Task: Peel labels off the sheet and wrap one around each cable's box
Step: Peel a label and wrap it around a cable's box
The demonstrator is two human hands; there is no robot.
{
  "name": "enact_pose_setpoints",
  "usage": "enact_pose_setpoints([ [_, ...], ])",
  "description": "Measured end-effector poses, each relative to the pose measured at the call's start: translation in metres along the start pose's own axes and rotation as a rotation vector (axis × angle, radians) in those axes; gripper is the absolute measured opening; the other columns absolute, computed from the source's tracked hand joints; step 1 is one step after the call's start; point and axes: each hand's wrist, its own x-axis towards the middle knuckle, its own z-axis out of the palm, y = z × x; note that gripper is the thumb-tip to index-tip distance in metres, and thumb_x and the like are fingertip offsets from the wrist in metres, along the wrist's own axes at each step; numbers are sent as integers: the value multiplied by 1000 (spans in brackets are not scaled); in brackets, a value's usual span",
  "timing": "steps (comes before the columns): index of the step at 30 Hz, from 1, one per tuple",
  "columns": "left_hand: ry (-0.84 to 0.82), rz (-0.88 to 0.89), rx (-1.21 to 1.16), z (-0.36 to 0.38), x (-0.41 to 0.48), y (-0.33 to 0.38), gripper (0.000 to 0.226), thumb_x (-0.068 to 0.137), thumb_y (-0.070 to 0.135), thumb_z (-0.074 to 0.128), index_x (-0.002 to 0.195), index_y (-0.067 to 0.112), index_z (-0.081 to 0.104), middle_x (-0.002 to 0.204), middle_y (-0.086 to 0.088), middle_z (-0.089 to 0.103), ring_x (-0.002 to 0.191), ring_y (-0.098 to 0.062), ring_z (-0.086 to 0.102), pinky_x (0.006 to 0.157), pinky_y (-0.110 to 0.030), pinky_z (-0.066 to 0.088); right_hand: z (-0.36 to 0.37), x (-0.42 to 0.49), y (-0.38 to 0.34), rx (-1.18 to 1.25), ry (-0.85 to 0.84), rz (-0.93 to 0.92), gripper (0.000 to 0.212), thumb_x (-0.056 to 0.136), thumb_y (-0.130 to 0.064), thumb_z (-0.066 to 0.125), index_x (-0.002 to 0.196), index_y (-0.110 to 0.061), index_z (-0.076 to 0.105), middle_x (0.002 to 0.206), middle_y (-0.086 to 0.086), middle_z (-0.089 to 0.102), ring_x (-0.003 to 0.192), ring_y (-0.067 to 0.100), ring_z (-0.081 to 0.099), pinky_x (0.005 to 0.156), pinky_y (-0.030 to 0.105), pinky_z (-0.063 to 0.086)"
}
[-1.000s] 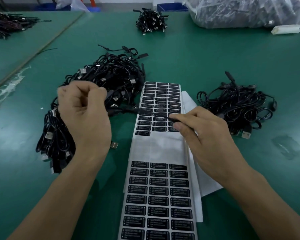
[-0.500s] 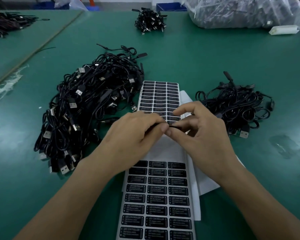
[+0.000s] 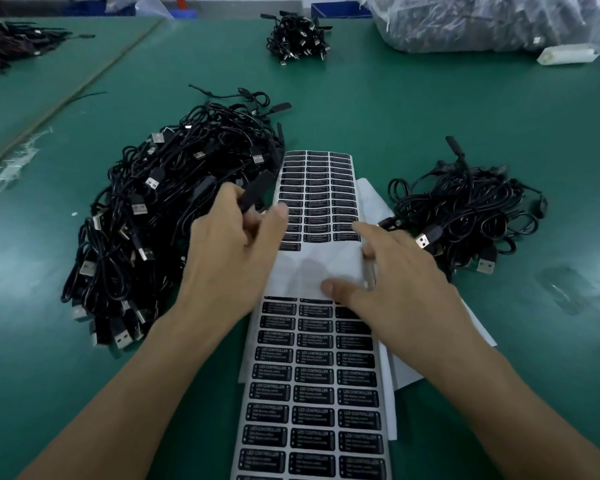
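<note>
Left hand (image 3: 232, 247) was curled round one cable's box (image 3: 248, 199), a slim black block held up at the fingertips just left of the label sheet (image 3: 312, 393); motion blur there, so I couldn't tell whether a label was on it yet. Right hand (image 3: 399, 275) lay flat on the sheet with fingers stretched out, thumb on the bare liner strip (image 3: 305, 268), index reaching toward the last full row of labels (image 3: 326, 233). There was something thin and silvery under its fingers; too blurred to call.

Sheet ran down the middle of the green table (image 3: 361, 109); big cable pile (image 3: 160, 216) touching its left edge, smaller pile (image 3: 465, 216) near on the right.

Handling, my read: labels thin, floppy and tacky, so lift one by a corner and keep the glue side off fingers, or it'll curl onto itself; liner slick and light, needs pinning while peeling. Box rigid and light; best held by its ends, leaving the long faces free for the wrap; trailing cable will tug.
</note>
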Motion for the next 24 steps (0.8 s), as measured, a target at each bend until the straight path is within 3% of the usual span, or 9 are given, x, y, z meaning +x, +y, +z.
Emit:
enact_pose_setpoints([
  [3,-114,-20,181,1,-2,-4,33,82,54,68,90,29,48,82,16,64,78,0,61,63,-25,51,-3,1,2,145,19,13,81,81,-44,78,149,-37,35,127,-9,50,119,15,49,99,43,45],
  [5,-180,-1,291,3,-4,-3,38,78,58,69,95,33,47,91,20,61,87,4,57,67,-28,48,-1,2,3,249,51,7,81,78,-31,83,147,-37,40,111,-17,53,104,5,53,94,33,48],
  [7,-221,34,384,5,-5,-1,43,72,64,65,96,35,45,96,22,61,89,2,54,64,-20,42,1,3,3,377,64,2,82,78,-21,83,146,-38,40,96,-18,58,84,-2,57,78,20,50],
  [9,-248,50,395,5,-5,1,44,69,68,62,94,38,42,99,21,63,92,0,54,67,-15,39,3,6,2,516,58,19,86,80,-21,81,150,-37,34,95,-12,65,78,0,62,75,21,53],
  [13,-302,75,342,1,-4,1,48,65,73,61,91,38,42,98,26,60,97,3,50,72,-16,41,8,9,-1,637,48,50,87,75,-47,70,151,-42,26,129,-5,64,116,15,62,100,47,50],
  [17,-271,128,359,2,-5,2,50,67,65,67,97,30,50,92,33,52,96,8,47,74,-27,39,13,9,-1,655,74,34,75,87,-33,69,148,-46,28,138,-2,60,124,22,59,102,51,48],
  [19,-224,137,337,1,-5,4,45,73,58,73,97,26,51,87,33,51,93,6,49,74,-31,40,13,10,0,703,102,43,70,88,-25,69,144,-48,34,129,1,65,110,27,66,93,51,54],
  [22,-203,119,299,0,-6,5,44,73,63,65,95,28,51,84,26,50,89,3,51,75,-33,43,10,10,0,836,140,92,62,87,-14,67,129,-51,43,97,4,74,77,42,68,64,54,59],
  [24,-230,122,292,-1,-6,6,51,72,73,57,96,29,50,86,25,52,94,5,52,74,-27,42,7,10,2,920,164,102,62,85,-8,65,126,-50,44,86,-1,75,67,27,71,53,37,58],
])
